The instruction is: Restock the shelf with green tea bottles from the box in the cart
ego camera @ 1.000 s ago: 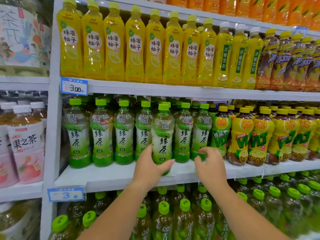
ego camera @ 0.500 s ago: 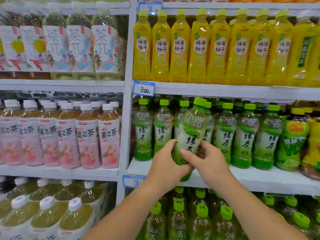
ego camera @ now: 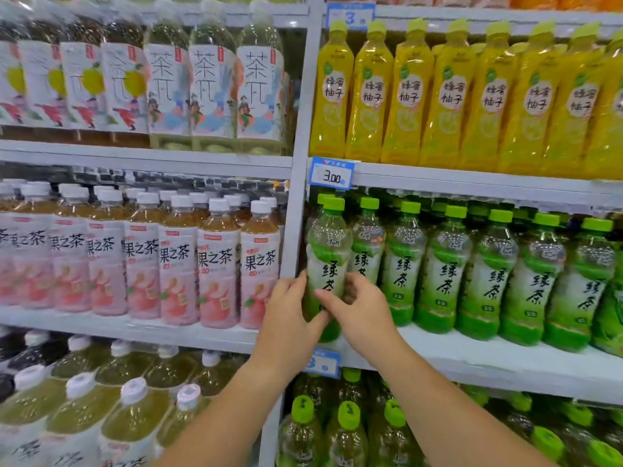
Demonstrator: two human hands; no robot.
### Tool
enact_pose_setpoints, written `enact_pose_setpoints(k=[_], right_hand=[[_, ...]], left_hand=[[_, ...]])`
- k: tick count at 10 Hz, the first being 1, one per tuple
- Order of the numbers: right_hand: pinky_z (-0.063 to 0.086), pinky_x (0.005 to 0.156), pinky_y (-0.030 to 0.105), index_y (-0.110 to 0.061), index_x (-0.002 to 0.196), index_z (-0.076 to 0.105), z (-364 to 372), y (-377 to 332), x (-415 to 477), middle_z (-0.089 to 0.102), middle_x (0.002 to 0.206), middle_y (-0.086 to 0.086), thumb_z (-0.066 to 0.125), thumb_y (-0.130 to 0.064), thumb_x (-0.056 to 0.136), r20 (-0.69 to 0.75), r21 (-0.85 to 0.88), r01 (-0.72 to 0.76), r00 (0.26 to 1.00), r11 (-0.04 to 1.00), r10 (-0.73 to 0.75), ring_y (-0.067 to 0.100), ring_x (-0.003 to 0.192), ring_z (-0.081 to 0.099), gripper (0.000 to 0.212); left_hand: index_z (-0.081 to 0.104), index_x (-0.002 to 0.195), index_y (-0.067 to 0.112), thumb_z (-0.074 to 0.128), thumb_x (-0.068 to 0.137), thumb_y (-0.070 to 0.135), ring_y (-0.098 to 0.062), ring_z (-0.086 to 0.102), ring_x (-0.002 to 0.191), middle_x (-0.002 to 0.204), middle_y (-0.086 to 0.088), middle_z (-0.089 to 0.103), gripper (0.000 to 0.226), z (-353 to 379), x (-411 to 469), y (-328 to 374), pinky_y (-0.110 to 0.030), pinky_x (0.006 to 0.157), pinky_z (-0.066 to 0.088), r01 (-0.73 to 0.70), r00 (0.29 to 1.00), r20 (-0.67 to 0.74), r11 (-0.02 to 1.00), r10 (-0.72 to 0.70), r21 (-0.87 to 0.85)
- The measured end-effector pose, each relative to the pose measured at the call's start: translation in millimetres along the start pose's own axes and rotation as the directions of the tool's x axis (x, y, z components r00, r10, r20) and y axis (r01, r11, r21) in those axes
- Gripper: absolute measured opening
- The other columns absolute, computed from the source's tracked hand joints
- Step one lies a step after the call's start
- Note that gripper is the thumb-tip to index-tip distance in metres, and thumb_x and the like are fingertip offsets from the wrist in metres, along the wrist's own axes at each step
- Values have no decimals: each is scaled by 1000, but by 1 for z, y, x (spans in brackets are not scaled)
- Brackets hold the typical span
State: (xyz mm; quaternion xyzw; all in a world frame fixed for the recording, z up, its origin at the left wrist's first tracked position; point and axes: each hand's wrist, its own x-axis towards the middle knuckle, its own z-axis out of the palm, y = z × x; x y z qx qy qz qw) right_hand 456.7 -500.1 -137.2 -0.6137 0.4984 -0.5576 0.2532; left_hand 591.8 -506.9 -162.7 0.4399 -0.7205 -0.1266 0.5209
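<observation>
While I look down from head height, the green tea bottle [ego camera: 326, 257] stands upright at the left end of its row, just beside the post [ego camera: 297, 197], its base low at the shelf [ego camera: 472, 364]. My left hand [ego camera: 286, 318] curls round its lower body, and my right hand [ego camera: 364, 311] pinches the label. Full and smooth, it is probably weighty and slick, so the narrowed waist is the best place to hold it.

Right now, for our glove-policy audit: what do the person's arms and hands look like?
The left hand and right hand are bare, no gloves or rings visible. Both forearms are uncovered to the frame edge: no sleeves, watch or bracelet.
</observation>
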Motion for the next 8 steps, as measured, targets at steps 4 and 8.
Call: enact_pose_setpoints(k=[4,8], right_hand=[[54,78,19,-27,111,66,6,-1,-8,72,100,-14,79,-41,84,-98,-73,-20,995,997,12,1,94,67,33],[49,96,32,-20,131,58,-12,-12,-14,64,118,-9,67,-42,92,-12,-167,-131,991,977,131,13,110,61,45]], left_hand=[[50,143,25,61,87,34,-12,55,122,127,8,60,58,-1,-3,10,-39,98,52,94,995,-22,988,-92,121],[54,108,27,72,89,23,4,56,90,98,20,57,26,-24,-30,22,-11,71,43,234,972,28,972,-234,-23]])
